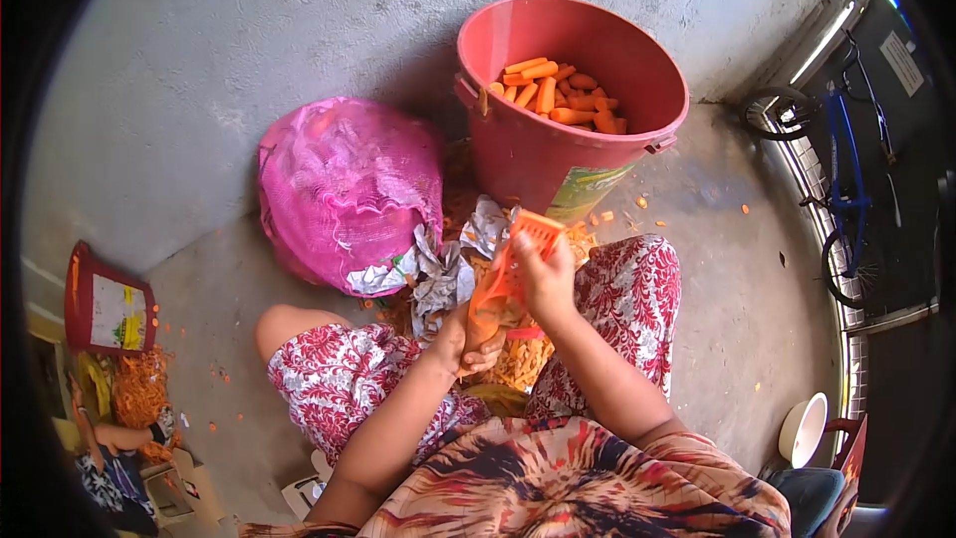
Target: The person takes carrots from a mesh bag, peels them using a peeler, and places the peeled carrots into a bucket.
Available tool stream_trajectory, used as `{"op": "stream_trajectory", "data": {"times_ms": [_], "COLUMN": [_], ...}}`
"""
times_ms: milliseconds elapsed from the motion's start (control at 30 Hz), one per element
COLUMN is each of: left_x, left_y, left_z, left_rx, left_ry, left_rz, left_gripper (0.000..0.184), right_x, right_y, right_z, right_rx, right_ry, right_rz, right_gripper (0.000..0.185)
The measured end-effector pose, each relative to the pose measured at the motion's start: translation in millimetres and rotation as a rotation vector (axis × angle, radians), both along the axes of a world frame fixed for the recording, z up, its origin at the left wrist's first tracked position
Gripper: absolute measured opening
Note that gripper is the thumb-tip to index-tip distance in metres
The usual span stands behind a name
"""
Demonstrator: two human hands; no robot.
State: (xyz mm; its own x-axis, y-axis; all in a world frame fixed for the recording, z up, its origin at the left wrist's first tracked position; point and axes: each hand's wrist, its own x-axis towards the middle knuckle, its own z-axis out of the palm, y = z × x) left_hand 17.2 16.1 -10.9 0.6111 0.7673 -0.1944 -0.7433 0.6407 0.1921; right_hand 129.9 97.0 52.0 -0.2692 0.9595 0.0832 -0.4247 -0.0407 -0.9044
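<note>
My left hand is closed around the lower end of a carrot in front of my lap. My right hand grips an orange slotted peeler above it, with the fingers wrapped round the tool. The two hands are close together, and the peeler lies along the carrot's upper part, partly hiding it. Beneath them, orange peelings and crumpled paper lie between my knees.
A large red bin of carrots stands ahead, beside a pink mesh sack. A smaller red bucket, more peelings and another person are at left. A bicycle and white bowl are right.
</note>
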Motion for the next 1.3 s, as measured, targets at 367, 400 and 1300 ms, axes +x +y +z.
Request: {"op": "stream_trajectory", "data": {"times_ms": [367,400,1300], "left_x": [2,0,4], "left_y": [-9,-7,0], "left_z": [-17,-15,-4], "left_rx": [0.266,0.209,-0.005], "left_ry": [-0.017,0.027,0.393], "left_rz": [-0.185,-0.16,0.124], "left_gripper": [0.048,0.048,0.055], "right_x": [33,26,14], "right_y": [69,57,28], "right_z": [2,12,-8], "right_rx": [0.107,0.115,0.09], "right_ry": [-0.052,-0.059,-0.106], "right_rz": [-0.415,-0.376,-0.208], "right_gripper": [0.015,0.015,0.015]}}
